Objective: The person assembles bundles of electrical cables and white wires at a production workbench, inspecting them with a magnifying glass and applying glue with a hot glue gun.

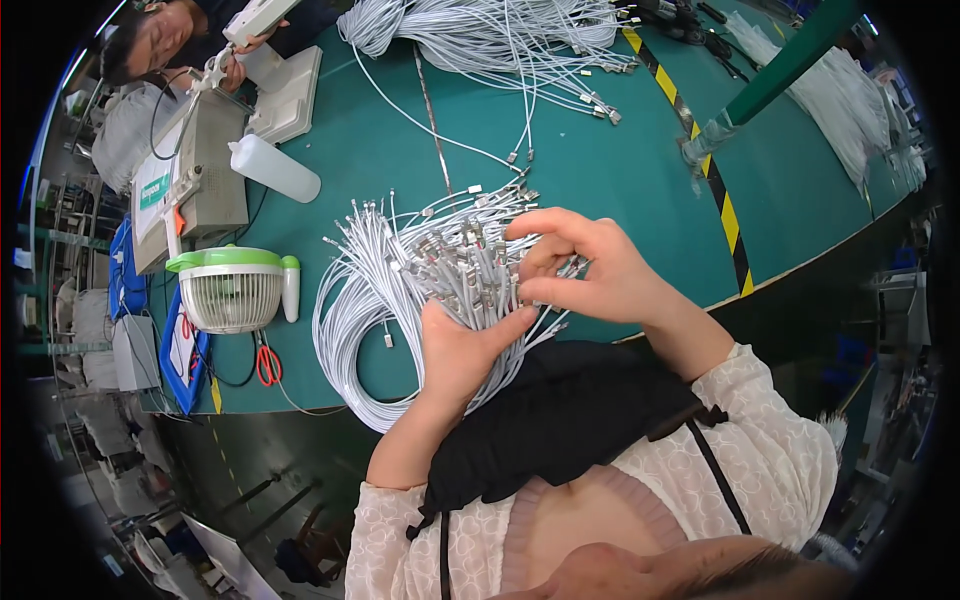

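Observation:
A thick bundle of white cables (375,255) lies coiled on the green table before me, its many connector ends (465,262) with metal tips fanned upward. Around the near side of these ends my left hand (462,345) is closed, thumb across the bundle. My right hand (590,262) reaches in from the right. Its index finger and thumb curve apart beside the connector ends, and I see nothing held between them; the other fingers are partly hidden. Further off lies a second large bundle of white cables (480,35) with loose ends trailing toward me.
To the left stand a green and white basket (232,295), red-handled scissors (268,362), a blue tray (183,350), a white bottle (275,168) and a beige box-shaped device (215,205). A green post (780,75) rises at the right near striped tape (728,215). Another person sits opposite, far left.

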`<state>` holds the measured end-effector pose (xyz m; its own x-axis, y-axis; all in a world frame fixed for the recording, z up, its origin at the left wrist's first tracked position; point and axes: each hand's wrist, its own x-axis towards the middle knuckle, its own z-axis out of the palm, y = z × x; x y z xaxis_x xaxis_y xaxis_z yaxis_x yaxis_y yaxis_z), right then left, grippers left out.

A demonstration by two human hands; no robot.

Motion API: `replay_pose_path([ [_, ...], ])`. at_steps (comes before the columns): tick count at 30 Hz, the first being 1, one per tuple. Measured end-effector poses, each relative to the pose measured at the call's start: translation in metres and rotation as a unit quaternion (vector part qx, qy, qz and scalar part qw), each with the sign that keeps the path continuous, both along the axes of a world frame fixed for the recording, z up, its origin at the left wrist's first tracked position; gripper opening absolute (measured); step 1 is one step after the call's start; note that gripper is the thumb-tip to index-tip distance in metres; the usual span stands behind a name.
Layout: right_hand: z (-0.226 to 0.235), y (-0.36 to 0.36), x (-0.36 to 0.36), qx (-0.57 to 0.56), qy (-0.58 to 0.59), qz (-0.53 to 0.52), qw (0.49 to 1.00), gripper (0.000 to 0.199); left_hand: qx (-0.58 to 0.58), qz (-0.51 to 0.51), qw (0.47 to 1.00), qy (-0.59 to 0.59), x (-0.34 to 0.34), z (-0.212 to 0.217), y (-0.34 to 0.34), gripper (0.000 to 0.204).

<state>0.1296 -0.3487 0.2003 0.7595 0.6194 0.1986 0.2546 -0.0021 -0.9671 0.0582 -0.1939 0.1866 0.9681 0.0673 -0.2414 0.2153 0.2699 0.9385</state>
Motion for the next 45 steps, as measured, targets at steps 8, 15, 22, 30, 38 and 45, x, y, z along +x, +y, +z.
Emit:
replay_pose_path([
  [8, -0.006, -0.005, 0.001, -0.006, 0.078, 0.004, 0.997, 0.037, -0.051, -0.023, 0.998, -0.017, 0.001, -0.005, 0.01, 0.03],
  [15, -0.01, -0.003, -0.001, 0.019, 0.047, -0.022, 0.998, 0.033, -0.063, 0.016, 0.998, -0.023, 0.003, -0.009, 0.008, 0.034],
  [22, -0.014, -0.001, 0.0, 0.041, 0.023, -0.065, 0.997, 0.028, -0.026, 0.04, 0.999, 0.007, 0.002, -0.003, 0.0, 0.037],
  [30, -0.014, -0.001, 0.0, 0.097, 0.104, -0.045, 0.989, 0.025, -0.048, 0.08, 0.996, -0.016, -0.001, -0.005, 0.0, 0.038],
  [38, -0.008, -0.002, 0.001, 0.019, 0.083, -0.036, 0.996, 0.029, -0.056, 0.067, 0.996, -0.02, -0.001, -0.005, 0.002, 0.038],
  [45, -0.011, 0.001, 0.003, 0.045, 0.023, -0.07, 0.996, 0.028, -0.061, 0.067, 0.995, -0.04, 0.0, -0.006, 0.0, 0.04],
])
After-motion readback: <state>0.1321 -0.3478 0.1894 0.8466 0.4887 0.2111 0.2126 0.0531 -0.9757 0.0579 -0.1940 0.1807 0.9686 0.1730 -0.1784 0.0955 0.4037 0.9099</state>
